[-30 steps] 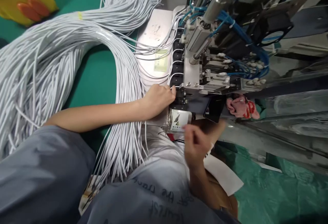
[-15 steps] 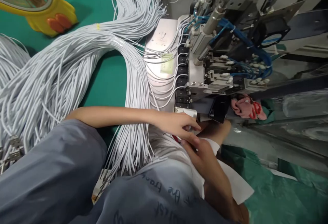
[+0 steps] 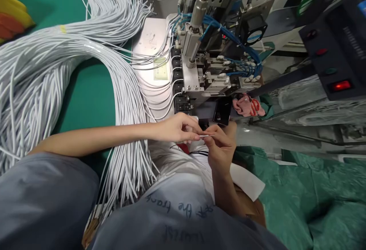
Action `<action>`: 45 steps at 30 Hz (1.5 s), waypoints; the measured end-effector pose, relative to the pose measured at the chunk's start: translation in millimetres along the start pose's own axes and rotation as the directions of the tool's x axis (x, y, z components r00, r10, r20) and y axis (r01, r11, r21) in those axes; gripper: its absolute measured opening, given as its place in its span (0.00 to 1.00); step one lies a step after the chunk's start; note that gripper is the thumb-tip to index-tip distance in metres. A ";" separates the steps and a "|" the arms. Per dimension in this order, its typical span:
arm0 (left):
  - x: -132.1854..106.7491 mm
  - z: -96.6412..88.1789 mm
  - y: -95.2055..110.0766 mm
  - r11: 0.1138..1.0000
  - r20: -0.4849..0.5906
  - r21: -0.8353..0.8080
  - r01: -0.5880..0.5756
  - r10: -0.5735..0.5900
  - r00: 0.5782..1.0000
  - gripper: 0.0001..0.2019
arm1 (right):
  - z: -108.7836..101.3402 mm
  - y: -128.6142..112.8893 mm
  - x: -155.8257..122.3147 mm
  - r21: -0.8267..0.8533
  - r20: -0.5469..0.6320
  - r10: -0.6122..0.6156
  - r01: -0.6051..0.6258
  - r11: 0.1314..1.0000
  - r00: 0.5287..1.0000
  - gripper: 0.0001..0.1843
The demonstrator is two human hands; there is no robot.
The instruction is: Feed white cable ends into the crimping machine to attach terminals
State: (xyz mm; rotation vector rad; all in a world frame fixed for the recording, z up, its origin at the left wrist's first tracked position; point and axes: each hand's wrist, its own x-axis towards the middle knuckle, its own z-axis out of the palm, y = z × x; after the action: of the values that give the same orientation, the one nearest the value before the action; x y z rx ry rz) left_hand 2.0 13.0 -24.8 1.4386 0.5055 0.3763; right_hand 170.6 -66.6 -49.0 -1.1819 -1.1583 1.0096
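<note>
Both hands meet just below the machine's [image 3: 200, 78] front edge, over the person's lap. Between them a thin white cable end [image 3: 206, 136], short length visible. L hand [image 3: 177, 128] comes in from 9 o'clock, fingers curled, thumb and forefinger pinched on the near end. R hand [image 3: 220, 143] rises from 6 o'clock, fingertips closed on the far end. Long axis runs approx 9-to-3, nearly level; tip points toward 3 o'clock, into R hand. Neither hand nearer: both touching it.

Row of black clamp slots [image 3: 178, 82] w/ cables already seated lies at 12 o'clock from the hands, close. Big white cable bundle [image 3: 71, 59] sweeps across green desk [image 3: 91, 97] at 9–10 o'clock. Pink rag [image 3: 248, 107] at 2 o'clock.
</note>
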 end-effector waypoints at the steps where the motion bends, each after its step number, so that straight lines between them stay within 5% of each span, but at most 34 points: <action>1: -0.1 0.8 0.3 1.000 -0.028 -0.014 0.009 -0.010 1.000 0.14 | 0.0 -0.9 1.0 -0.015 0.001 -0.004 0.004 1.000 1.000 0.06; 11: -0.7 1.3 -2.1 0.976 -0.075 0.156 -0.151 0.164 0.984 0.11 | -12.1 -16.8 18.5 -0.256 0.142 -0.003 0.040 0.966 0.990 0.05; 18: -3.3 5.4 -0.1 0.949 -0.114 0.276 -0.152 0.189 0.975 0.08 | 11.8 -3.8 7.4 -0.224 -0.118 -0.090 0.061 0.973 0.989 0.09; 20: -5.1 3.7 3.1 0.844 -0.084 0.504 -0.185 0.260 0.962 0.09 | 11.0 -4.6 8.3 -0.340 -0.116 -0.138 0.091 0.936 0.984 0.10; 23: -7.0 -2.5 9.8 0.492 0.080 0.848 -0.198 0.252 0.965 0.10 | -0.6 -8.0 16.9 -0.463 0.062 -0.147 0.159 0.872 0.987 0.08; 26: -6.4 -7.9 12.6 0.265 0.155 0.944 -0.195 0.164 0.974 0.11 | -9.5 -8.2 26.2 -0.435 0.211 -0.078 0.165 0.885 0.974 0.09; 28: -4.6 -7.9 10.3 0.324 0.117 0.931 -0.171 0.178 0.977 0.10 | -7.4 -6.5 28.2 -0.396 0.174 -0.102 0.165 0.903 0.979 0.08; 32: -0.3 -2.7 3.1 0.580 0.025 0.795 -0.178 0.262 0.965 0.13 | 7.5 -2.3 25.5 -0.329 0.005 -0.172 0.164 0.930 0.985 0.10; 34: 1.3 -3.6 2.3 0.617 0.001 0.769 -0.166 0.259 0.966 0.13 | 11.3 2.3 26.6 -0.303 -0.028 -0.125 0.111 0.947 0.992 0.12; 37: 3.9 -13.3 3.5 0.540 -0.054 0.839 -0.062 0.196 0.979 0.13 | 6.9 16.2 37.3 -0.303 -0.011 -0.008 0.005 0.953 1.000 0.11; 42: 10.7 -31.4 -4.7 0.248 -0.144 0.961 0.121 0.077 0.987 0.11 | -3.0 49.8 66.3 -0.263 0.068 0.186 -0.162 0.951 0.980 0.15; 45: 14.0 -33.6 -12.2 0.211 -0.144 0.969 0.129 0.057 0.988 0.10 | 2.5 61.8 77.3 -0.174 0.122 0.253 -0.231 0.957 0.960 0.14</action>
State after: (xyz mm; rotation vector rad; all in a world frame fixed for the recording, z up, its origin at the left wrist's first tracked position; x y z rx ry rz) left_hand -5.0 47.4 -40.3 2.6978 1.0178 0.0587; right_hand 180.0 17.3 -100.5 -1.4228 -1.2443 1.2226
